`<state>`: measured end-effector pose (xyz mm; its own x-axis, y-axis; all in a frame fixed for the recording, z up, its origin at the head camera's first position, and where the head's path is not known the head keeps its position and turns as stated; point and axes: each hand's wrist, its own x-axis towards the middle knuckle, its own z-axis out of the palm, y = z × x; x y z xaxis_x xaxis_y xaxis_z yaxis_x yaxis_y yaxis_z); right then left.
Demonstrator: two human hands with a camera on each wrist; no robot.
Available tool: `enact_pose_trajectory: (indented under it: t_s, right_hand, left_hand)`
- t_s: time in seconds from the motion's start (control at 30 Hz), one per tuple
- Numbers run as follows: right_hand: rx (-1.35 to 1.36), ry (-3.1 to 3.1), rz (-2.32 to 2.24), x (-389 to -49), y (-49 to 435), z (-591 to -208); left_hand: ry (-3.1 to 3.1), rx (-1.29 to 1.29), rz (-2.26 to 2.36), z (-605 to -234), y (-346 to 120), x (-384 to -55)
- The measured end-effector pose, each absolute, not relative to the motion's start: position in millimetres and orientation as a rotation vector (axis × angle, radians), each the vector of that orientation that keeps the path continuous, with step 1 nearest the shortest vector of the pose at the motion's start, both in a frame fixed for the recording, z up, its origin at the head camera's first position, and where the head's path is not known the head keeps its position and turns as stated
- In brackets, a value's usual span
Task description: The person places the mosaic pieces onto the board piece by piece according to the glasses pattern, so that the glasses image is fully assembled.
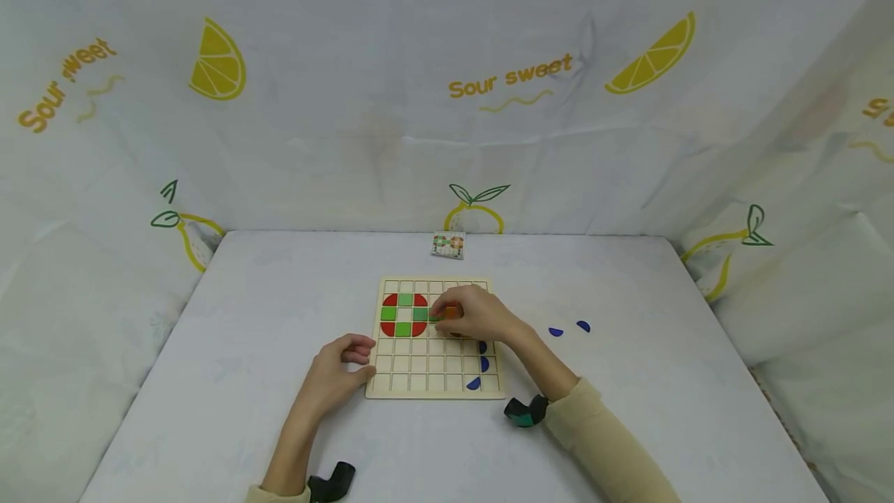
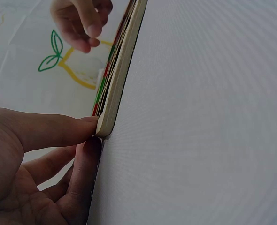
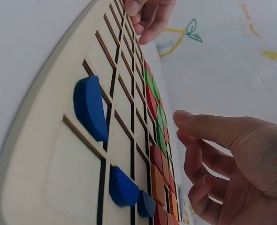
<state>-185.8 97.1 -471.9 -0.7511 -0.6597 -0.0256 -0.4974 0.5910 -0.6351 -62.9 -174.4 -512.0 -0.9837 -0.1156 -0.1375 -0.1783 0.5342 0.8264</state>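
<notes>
A gridded wooden board [image 1: 417, 383] lies on the table. Left on it, red rounded pieces [image 1: 419, 329] and green squares [image 1: 405, 300] form a ring. My left hand [image 1: 334, 373] rests thumb and fingertips against the board's left edge, with the thumb tip by the near corner in the left wrist view. Over the upper right of the grid is my right hand [image 1: 475, 313], its fingertips beside a green square and nothing visible between them. It partly hides orange squares [image 3: 157, 185]. Blue half-round pieces [image 3: 89, 108] lie along the board's right side.
Two more blue half-round pieces [image 1: 583, 326] lie on the table [image 1: 621, 425] to the right of the board. A small pattern card [image 1: 448, 245] sits behind the board at the back edge. Fabric printed with lemons [image 1: 335, 99] surrounds the table.
</notes>
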Motion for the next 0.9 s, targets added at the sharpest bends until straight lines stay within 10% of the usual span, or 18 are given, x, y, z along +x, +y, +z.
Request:
enact_pose_trajectory:
  t_s: [0.9]
  right_hand:
    - [-0.615, 2.539, -0.920, -187, 256, -474]
  left_hand:
    - [2.714, -0.242, 1.440, -511, -175, -63]
